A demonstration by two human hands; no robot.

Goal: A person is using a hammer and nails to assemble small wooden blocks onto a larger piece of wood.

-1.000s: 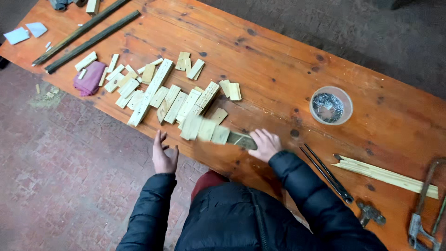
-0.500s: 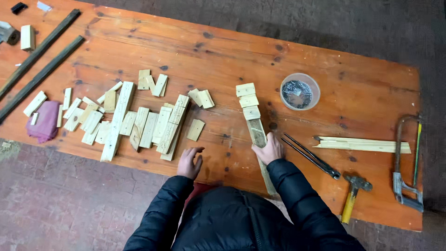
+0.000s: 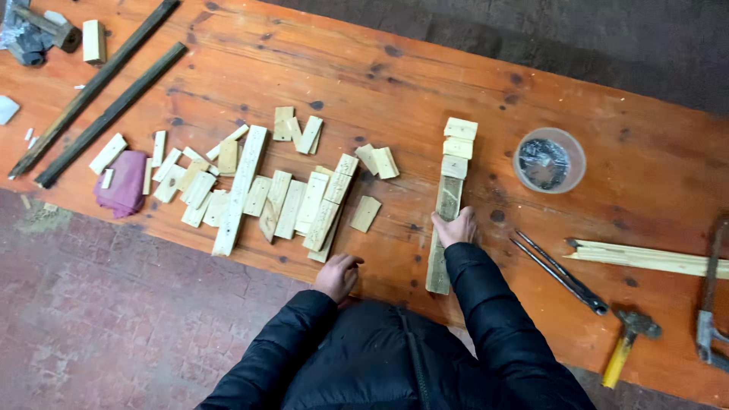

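A person in a black padded jacket leans over a long orange-brown wooden workbench (image 3: 395, 68), seen from above. The right hand (image 3: 456, 226) lies flat on a long pale wooden slat (image 3: 443, 228), fingers spread loosely over it and pressing down rather than wrapped around it. The slat is weathered, greyish-tan, narrow and flat. Its long axis runs almost straight away from the person, near end at the bench's front edge, far end pointing toward the back of the bench. Three small square wooden blocks (image 3: 458, 146) sit in a row along its far end, lighter and cleaner in colour. The left hand (image 3: 338, 275) rests at the front edge of the bench with fingers curled inward, holding nothing.

To the left lies a scatter of short wood offcuts (image 3: 281, 193), a pink cloth (image 3: 121, 182) and two dark rods (image 3: 106, 102). To the right are a clear plastic tub (image 3: 548, 159), dark pincers (image 3: 558, 272), a yellow-handled hammer (image 3: 626, 345) and a split wooden strip (image 3: 645, 257).
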